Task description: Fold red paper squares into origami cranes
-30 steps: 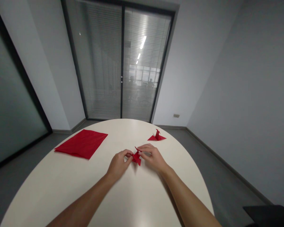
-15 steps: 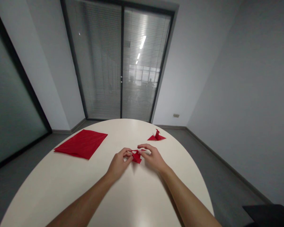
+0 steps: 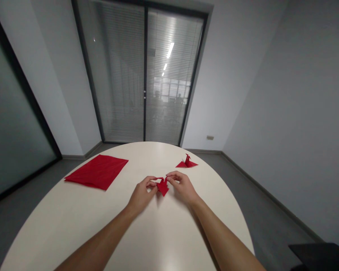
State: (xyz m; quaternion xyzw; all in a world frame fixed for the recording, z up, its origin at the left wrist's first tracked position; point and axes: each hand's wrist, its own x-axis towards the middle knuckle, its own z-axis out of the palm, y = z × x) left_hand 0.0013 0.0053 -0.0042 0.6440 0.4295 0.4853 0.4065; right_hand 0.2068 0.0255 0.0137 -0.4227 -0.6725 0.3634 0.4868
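A small red origami crane (image 3: 163,187) is held between my two hands, a little above the table. My left hand (image 3: 144,190) pinches its left side with thumb and fingers. On the other side, the thumb and index finger of my right hand (image 3: 182,184) are closed on a narrow upright point of the paper. One wing part hangs down toward me. Beyond my right hand, a second red paper crane (image 3: 187,162) stands with its wings spread.
Flat red paper (image 3: 98,171) lies at the left on the round white table (image 3: 158,233). Glass doors with blinds (image 3: 124,82) stand behind the table. A dark object, perhaps a chair (image 3: 322,256), shows at the lower right.
The right-hand point of the held crane now stands more upright, and my right fingers have shifted slightly on it. The crane's body has turned a little. My left hand stays almost still.
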